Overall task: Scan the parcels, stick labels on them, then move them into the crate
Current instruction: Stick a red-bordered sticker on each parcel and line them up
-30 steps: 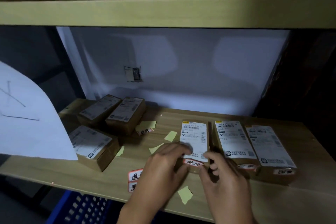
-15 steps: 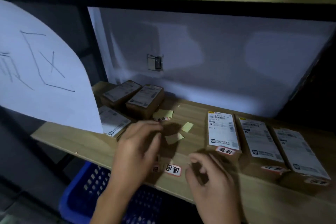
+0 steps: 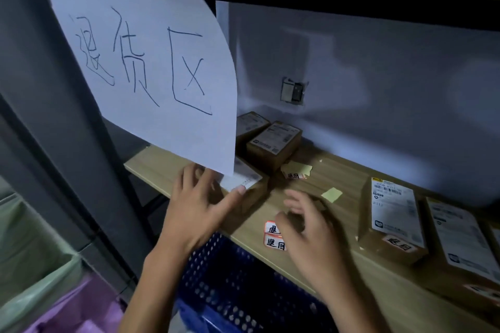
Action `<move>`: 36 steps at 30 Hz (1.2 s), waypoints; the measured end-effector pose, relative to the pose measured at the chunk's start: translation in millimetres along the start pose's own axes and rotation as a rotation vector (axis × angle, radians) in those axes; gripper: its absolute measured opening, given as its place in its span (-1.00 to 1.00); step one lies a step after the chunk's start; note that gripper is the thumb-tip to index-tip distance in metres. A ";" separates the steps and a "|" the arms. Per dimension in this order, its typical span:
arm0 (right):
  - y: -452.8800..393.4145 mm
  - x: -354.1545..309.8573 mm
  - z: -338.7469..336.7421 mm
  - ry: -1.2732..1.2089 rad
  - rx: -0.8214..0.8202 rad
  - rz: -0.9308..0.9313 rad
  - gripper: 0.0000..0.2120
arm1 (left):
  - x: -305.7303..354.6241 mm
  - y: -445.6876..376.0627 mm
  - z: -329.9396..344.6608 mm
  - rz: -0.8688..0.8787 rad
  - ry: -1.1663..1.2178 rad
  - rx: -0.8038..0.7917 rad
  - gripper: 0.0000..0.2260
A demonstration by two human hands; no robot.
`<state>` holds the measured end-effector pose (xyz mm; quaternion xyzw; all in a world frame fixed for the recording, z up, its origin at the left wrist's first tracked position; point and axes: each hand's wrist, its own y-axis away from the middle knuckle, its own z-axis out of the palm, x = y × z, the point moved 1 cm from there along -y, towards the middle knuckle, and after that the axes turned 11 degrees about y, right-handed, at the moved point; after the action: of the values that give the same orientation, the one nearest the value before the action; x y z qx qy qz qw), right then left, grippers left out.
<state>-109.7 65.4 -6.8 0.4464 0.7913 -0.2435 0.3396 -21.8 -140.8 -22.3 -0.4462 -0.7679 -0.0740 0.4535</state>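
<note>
Small brown parcels with white shipping labels lie on a wooden shelf (image 3: 338, 170). My left hand (image 3: 200, 208) reaches under a hanging paper sign, its thumb touching the nearest left parcel (image 3: 250, 186), fingers spread. My right hand (image 3: 305, 224) hovers with loosely curled fingers over the shelf, holding nothing, just above a strip of red-bordered stickers (image 3: 272, 238) at the shelf's front edge. Two more parcels (image 3: 273, 143) sit behind the left one. On the right lies a parcel with a red sticker (image 3: 392, 219), with others beside it (image 3: 460, 240). A blue perforated crate (image 3: 230, 284) stands below the shelf.
A white paper sign (image 3: 151, 62) with handwritten characters hangs over the shelf's left end. Yellow backing scraps (image 3: 332, 194) and a loose sticker (image 3: 296, 171) lie mid-shelf. A dark post (image 3: 67, 130) stands left; bags (image 3: 40, 278) lie at bottom left.
The view has swung left and down. My left hand moved left from mid-shelf to the nearest left parcel. My right hand left the stickered parcel and now hovers by the sticker strip.
</note>
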 end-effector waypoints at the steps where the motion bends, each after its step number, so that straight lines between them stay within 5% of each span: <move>1: -4.0 -3.5 2.4 -0.020 -0.029 -0.012 -0.61 | 0.2 3.4 -0.7 -0.007 0.062 0.001 -0.47; 6: -8.5 -17.7 15.5 -0.113 -0.140 0.014 -0.41 | -1.6 7.2 0.8 -0.069 0.284 0.049 -0.73; 12: 4.1 -13.3 -4.4 -0.240 0.063 -0.006 -0.30 | 28.5 17.6 11.4 -0.034 0.401 0.059 -0.64; 21: 30.1 37.8 -147.4 -0.050 0.642 -0.028 -0.74 | 136.3 27.7 88.6 0.252 0.671 -0.228 -0.63; 31: 36.6 89.1 -182.4 0.124 0.612 0.165 -0.87 | 156.9 10.5 148.1 0.161 0.674 -0.540 -0.64; 36: 63.0 71.8 -173.1 0.140 0.799 0.130 -0.75 | 130.0 14.1 133.5 0.073 0.660 -0.418 -0.65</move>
<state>-136.8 253.8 46.5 0.6077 0.6257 -0.4788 0.0995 -120.2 17.1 -4.4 -0.5079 -0.5328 -0.3522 0.5780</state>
